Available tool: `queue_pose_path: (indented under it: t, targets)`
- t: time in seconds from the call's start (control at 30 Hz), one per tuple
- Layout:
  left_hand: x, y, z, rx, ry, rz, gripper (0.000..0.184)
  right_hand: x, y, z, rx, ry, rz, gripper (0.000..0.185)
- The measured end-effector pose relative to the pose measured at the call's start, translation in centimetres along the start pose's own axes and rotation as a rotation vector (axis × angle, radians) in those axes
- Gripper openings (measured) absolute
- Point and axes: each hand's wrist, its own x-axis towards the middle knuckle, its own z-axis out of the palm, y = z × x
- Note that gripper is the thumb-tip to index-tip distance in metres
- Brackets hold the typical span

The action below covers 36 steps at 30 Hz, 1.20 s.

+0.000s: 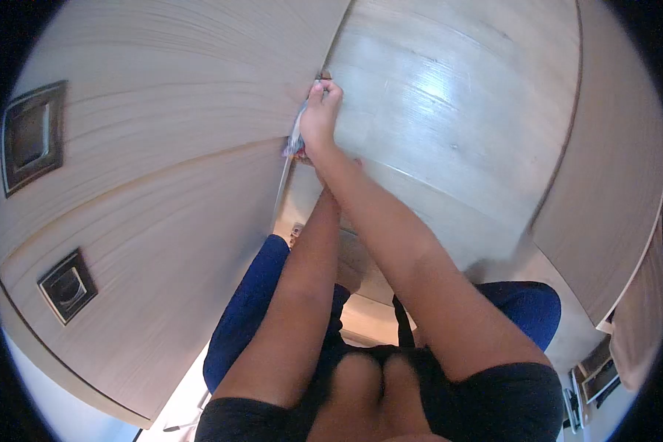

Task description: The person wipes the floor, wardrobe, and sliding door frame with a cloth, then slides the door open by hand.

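Observation:
My right hand (322, 118) is closed, with its thumb and fingers curled together at the edge of a pale wood-grain door (162, 96). Under its palm is a crumpled whitish cloth (297, 134) with reddish patches at its lower end, pressed along that edge. Most of the cloth is hidden by the hand. My left forearm (309, 265) reaches up beneath my right wrist. Only a sliver of my left hand (358, 163) shows past the right wrist, so its grip is hidden.
Two square recessed handles, an upper one (34, 138) and a lower one (68, 286), sit on the wood-grain fronts at left. A glossy pale panel (457, 110) lies ahead, with another wood panel (611, 169) at right. My blue-clad knees (527, 306) are bent close in.

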Motion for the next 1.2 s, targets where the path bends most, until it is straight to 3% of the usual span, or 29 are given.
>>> queue_pose_path:
  t: [0.1, 0.17, 0.2, 0.27, 0.33, 0.4, 0.43, 0.53, 0.6, 0.63, 0.67, 0.7, 0.8, 0.83, 0.87, 0.9, 0.93, 0.97, 1.0, 1.07, 1.1, 1.13, 1.17, 1.2]
  targets:
    - [0.2, -0.1, 1.3, -0.057, 0.044, 0.043, 0.114, -0.2, 0.7, 0.0, -0.105, 0.034, 0.074, 0.034]
    - [-0.4, -0.4, 0.3, -0.082, 0.037, 0.030, 0.115, -2.8, -2.3, -1.3, 0.049, -0.226, -0.213, 0.032]
    - [-0.5, -0.4, -0.1, -0.090, 0.030, 0.030, 0.115, -3.0, -3.0, -2.4, 0.037, -0.221, -0.206, 0.032]
    - [-0.7, -0.2, -0.8, -0.106, 0.020, 0.029, 0.116, -1.8, -4.1, -5.9, 0.067, -0.708, -0.062, 0.025]
    - [-0.7, 0.0, -1.0, -0.126, 0.020, 0.036, 0.117, 1.3, -2.8, -8.9, 0.023, -0.524, -0.032, 0.028]
    - [-0.7, -0.1, -1.3, -0.176, 0.025, 0.019, 0.118, 5.0, -0.5, -12.6, -0.566, -0.375, -0.385, 0.041]
    - [-1.0, -0.2, -1.3, -0.214, 0.031, 0.003, 0.119, 5.4, 0.7, -13.7, -0.899, -0.219, -0.375, 0.048]
    - [-1.4, -0.3, -0.9, -0.326, 0.052, -0.037, 0.122, 7.6, 4.3, -13.3, -1.089, -0.290, -0.400, 0.050]
    - [-0.9, -0.7, -0.6, -0.345, 0.093, -0.021, 0.136, 8.1, 7.1, -10.1, -1.205, -0.322, -0.696, 0.050]
    - [-0.8, -1.2, -0.3, -0.319, 0.061, 0.005, 0.122, 7.8, 6.3, -8.3, -1.255, -0.412, -0.773, 0.053]
    - [-0.6, -1.8, -0.1, -0.293, 0.031, 0.031, 0.107, 8.2, 6.5, -5.2, -1.191, -0.652, -0.507, 0.054]
    - [-0.1, -2.0, 1.2, -0.265, 0.031, 0.075, 0.101, 6.5, 9.0, -2.8, -1.352, -0.572, -0.598, 0.051]
    - [4.5, -4.8, 9.0, -0.257, 0.083, 0.268, 0.084, 3.3, 6.5, -3.0, -1.102, -0.841, -0.353, 0.041]
    - [4.8, -5.5, 9.3, -0.240, 0.071, 0.312, 0.079, 2.7, 5.0, -5.1, -1.365, -1.076, -0.802, 0.041]
    - [2.8, -4.7, 4.2, -0.124, -0.040, 0.230, 0.088, 3.0, 5.8, -7.3, -1.384, -1.068, -0.782, 0.041]
    - [1.8, -4.4, 2.8, -0.122, -0.042, 0.254, 0.088, 3.3, 7.8, -9.7, -1.182, -0.815, -0.841, 0.040]
    - [0.7, -4.1, 1.9, -0.103, -0.006, 0.183, 0.100, 3.7, 8.5, -12.7, -0.983, -0.558, -0.872, 0.039]
    - [0.2, -3.3, 1.3, -0.091, 0.037, 0.107, 0.112, 4.8, 7.2, -16.6, -1.064, -0.522, -0.771, 0.038]
    - [0.3, -3.0, 1.5, -0.093, 0.037, 0.128, 0.112, 5.6, 5.6, -21.3, -1.136, -0.491, -0.677, 0.037]
    - [0.9, -3.7, 2.5, -0.239, 0.030, 0.023, 0.128, 6.3, 6.1, -31.9, -1.397, -0.243, -0.634, 0.041]
    - [0.6, -4.0, 2.4, -0.227, 0.019, 0.027, 0.128, 6.7, 5.5, -36.2, -1.651, -0.125, -0.535, 0.041]
    - [0.2, -3.1, 0.7, -0.223, 0.001, 0.045, 0.127, 6.7, -1.2, -38.7, -1.474, -0.216, -0.058, 0.043]
    - [0.2, -2.8, 0.1, -0.244, -0.008, 0.065, 0.125, 6.8, 4.1, -42.0, -1.579, 0.337, -0.320, 0.046]
    - [0.4, -3.0, -0.1, -0.242, -0.006, 0.066, 0.125, 6.5, 5.3, -41.9, -1.583, 0.508, -0.285, 0.048]
